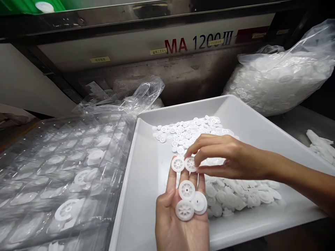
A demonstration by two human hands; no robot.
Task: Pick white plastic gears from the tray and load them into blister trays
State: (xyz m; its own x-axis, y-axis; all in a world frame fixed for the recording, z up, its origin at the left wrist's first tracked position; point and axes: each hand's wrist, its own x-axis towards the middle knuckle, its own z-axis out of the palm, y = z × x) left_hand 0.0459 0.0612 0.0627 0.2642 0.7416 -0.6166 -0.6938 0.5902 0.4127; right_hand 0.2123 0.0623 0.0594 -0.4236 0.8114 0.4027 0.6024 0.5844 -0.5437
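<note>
My left hand (180,228) lies palm up above a light grey plastic tray (142,174). Several white plastic gears (186,190) rest on its palm and fingers, showing round rims with spokes; one has a toothed edge. From the right, my right hand (230,155) reaches over the fingertips of the left, its thumb and fingers pinched on a spoked white gear (190,164). Beside that gear another one (178,164) sits on the left fingertips. Inside the tray, small white gears (183,132) spread toward the back, and a pile of larger white parts (235,195) lies partly behind my hands.
Left of the tray stands a stack of clear blister trays (52,167) with white parts in their pockets. Crumpled clear plastic (146,92) lies behind it. A clear bag of white parts (277,80) sits at the back right. A machine panel (131,42) closes off the back.
</note>
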